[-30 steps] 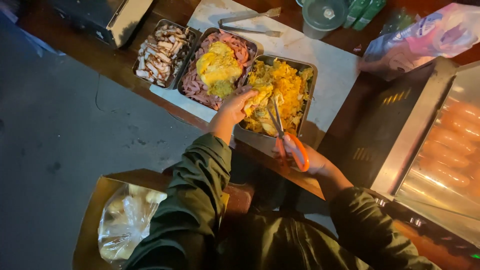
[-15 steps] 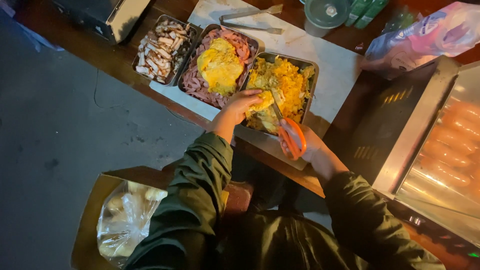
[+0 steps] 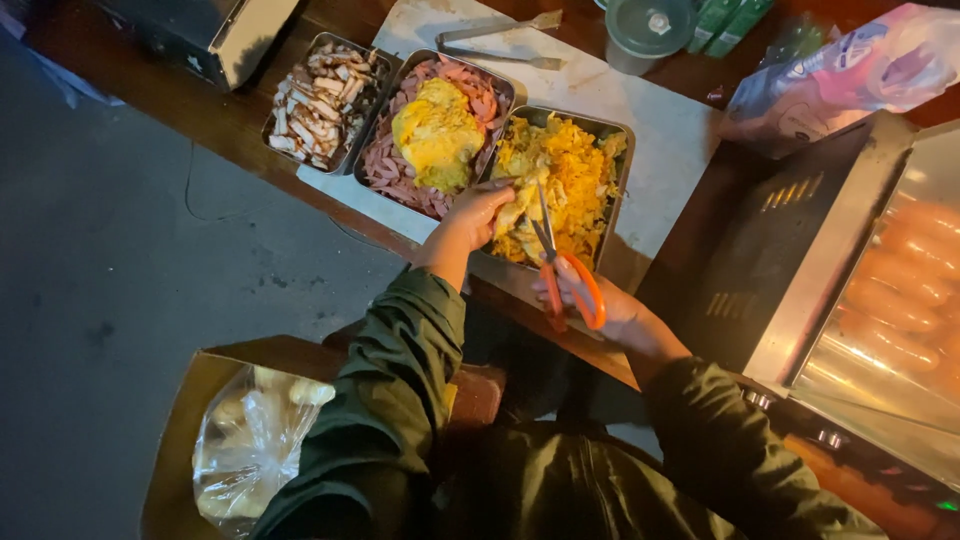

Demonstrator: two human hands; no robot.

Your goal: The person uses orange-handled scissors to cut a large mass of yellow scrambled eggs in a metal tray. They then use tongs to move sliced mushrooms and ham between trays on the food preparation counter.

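Three metal trays sit in a row on a white board. The right tray holds chopped yellow omelette. My left hand pinches a piece of that omelette at the tray's near end. My right hand grips orange-handled scissors, whose blades point up into the piece my left hand holds. The middle tray has pink ham strips with a whole omelette on top. The left tray contains sliced meat pieces.
Metal tongs lie on the white board behind the trays, beside a green-lidded cup. A roller grill with sausages stands at the right. A cardboard box with a bag of bread is on the floor at lower left.
My right hand with the scissors has shifted left and the blades have come up to the omelette piece that my left hand holds.
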